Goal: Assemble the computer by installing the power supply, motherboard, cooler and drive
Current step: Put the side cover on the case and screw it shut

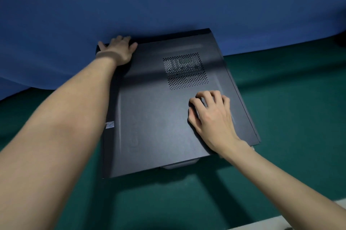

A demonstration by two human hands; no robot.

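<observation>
A black computer case point(157, 113) lies on its side on the green table, its flat side panel facing up. A patch of perforated vent holes point(185, 70) in the panel shows parts faintly underneath. My left hand point(117, 50) reaches to the case's far left corner, its fingers hooked over the far edge. My right hand point(211, 115) rests on the panel near the right side, fingers bent with the tips pressing on the metal. The inside of the case is hidden by the panel.
A green table surface point(280, 98) surrounds the case. A blue cloth backdrop point(168, 1) hangs right behind the case's far edge. A small sticker point(109, 124) sits on the case's left side. A pale table edge point(280, 222) shows at the bottom right.
</observation>
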